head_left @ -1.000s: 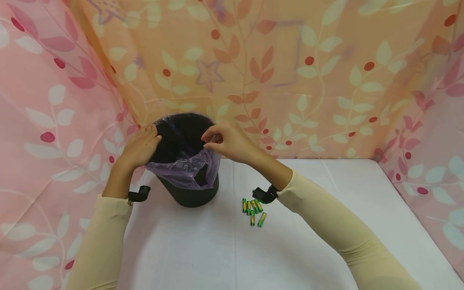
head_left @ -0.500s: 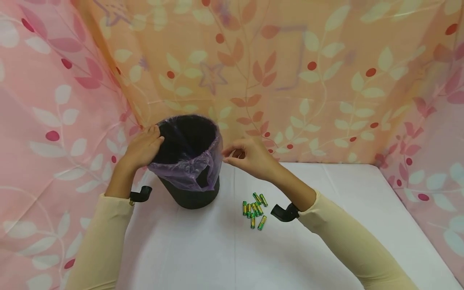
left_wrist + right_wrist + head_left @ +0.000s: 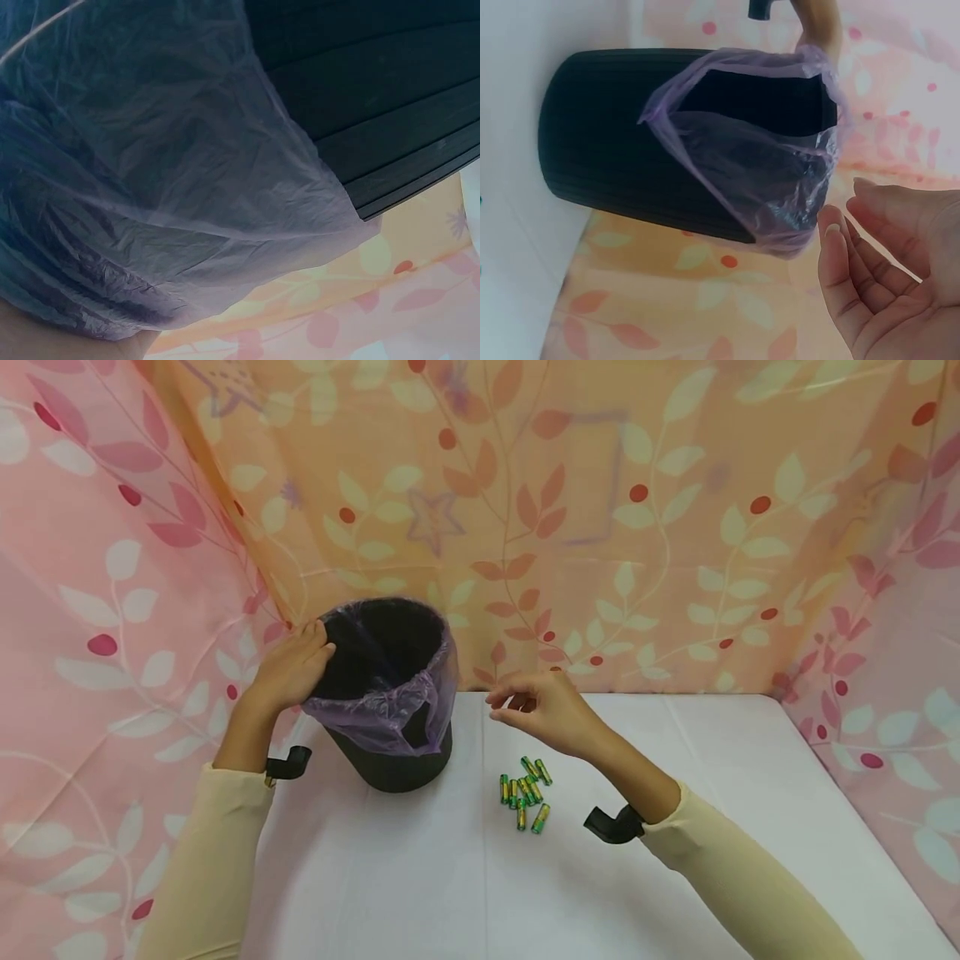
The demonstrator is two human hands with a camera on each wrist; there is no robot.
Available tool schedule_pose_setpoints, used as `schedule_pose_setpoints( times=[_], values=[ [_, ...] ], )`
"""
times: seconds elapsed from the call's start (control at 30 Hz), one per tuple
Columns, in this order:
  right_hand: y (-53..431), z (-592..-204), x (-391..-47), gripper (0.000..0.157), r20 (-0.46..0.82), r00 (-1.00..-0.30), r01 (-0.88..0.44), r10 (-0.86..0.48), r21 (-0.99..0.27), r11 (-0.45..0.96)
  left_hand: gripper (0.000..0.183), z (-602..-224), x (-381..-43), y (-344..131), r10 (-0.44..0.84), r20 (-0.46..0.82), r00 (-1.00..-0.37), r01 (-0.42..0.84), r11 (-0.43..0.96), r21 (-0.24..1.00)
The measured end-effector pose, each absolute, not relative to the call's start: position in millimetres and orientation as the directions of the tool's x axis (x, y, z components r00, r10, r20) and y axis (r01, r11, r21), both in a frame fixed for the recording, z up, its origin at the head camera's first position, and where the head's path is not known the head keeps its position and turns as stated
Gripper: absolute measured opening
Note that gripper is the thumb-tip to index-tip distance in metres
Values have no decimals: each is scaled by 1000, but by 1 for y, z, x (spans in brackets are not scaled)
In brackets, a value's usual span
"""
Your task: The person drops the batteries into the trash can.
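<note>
A black trash bin (image 3: pixel 405 770) stands upright at the left of the table, lined with a thin purple plastic bag (image 3: pixel 375 720) folded down over its rim. My left hand (image 3: pixel 292 667) grips the bin's left rim, fingers hooked over the edge and the bag. In the left wrist view, the bag (image 3: pixel 180 157) covers the bin's outside (image 3: pixel 390 97), with a bit of palm at the lower left. To the right of the bin, my right hand (image 3: pixel 551 710) hangs in the air, fingers loosely curled and holding nothing. Several green-and-yellow batteries (image 3: pixel 528 791) lie in a loose cluster below it.
A white cloth (image 3: pixel 405 877) covers the table. Floral curtains (image 3: pixel 675 527) hang behind it and along both sides. Black camera mounts (image 3: pixel 615 824) sit on the wrists.
My right hand has moved from the bin's right rim rightward and nearer to me, away from the bag. Two batteries behind the wrist mount have come into sight. My left hand stays put.
</note>
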State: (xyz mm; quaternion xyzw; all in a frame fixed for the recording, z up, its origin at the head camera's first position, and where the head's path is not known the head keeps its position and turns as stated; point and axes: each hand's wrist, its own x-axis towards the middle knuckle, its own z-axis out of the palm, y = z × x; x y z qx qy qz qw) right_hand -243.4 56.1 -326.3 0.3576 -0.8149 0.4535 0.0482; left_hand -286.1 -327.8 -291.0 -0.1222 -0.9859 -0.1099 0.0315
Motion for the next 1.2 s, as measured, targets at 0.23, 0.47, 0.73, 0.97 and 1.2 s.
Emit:
schedule_pose_setpoints(
  times=[0.23,0.47,0.73,0.97,1.2],
  values=[
    [66,-348,-242,10,384,-762,-594,-522,-736,325,62,-292,-286,-330,230,77,-970,241,947,214],
    [77,-371,-237,11,318,-806,-540,-499,-740,401,63,-294,-286,-331,229,86,-970,243,945,220],
    [90,-398,-231,12,272,-832,-494,-483,-759,424,62,-291,-289,-330,238,110,-965,256,945,202],
    [95,-421,-222,16,284,-822,-512,-494,-748,423,62,-293,-289,-329,236,100,-967,252,946,203],
    [97,-442,-216,15,294,-808,-529,-511,-744,407,63,-293,-288,-329,220,88,-972,234,946,223]
  ],
)
